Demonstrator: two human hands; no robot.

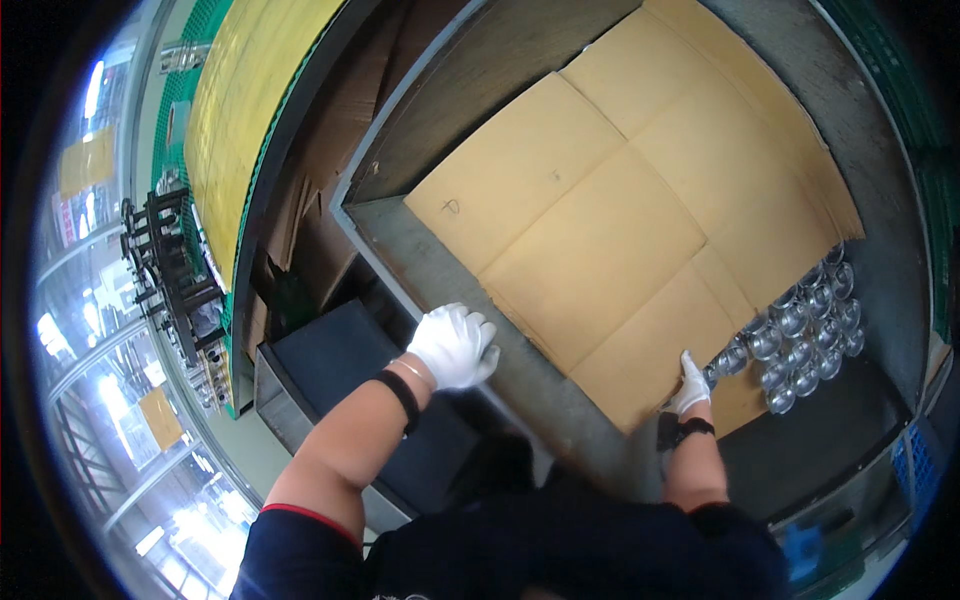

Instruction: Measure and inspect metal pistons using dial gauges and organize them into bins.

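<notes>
A large creased cardboard sheet (600,190) lies over most of a grey metal bin. My right hand (692,388), in a white glove, grips the sheet's near edge; the thumb shows on top, the other fingers are mostly hidden. Beside it, several clear round glass pieces (800,345), which look like stemmed glasses, lie in rows and run partly under the sheet. My left hand (453,346), also gloved in white, hovers at or just above the bin's near left rim (395,262). Its fingers are curled in and nothing shows in them.
A dark box (335,350) stands left of the bin, below brown cardboard pieces (310,225). Further left runs a curved yellow surface (250,90) with a green edge, near black machine parts (170,260). A blue crate (915,465) is at the far right.
</notes>
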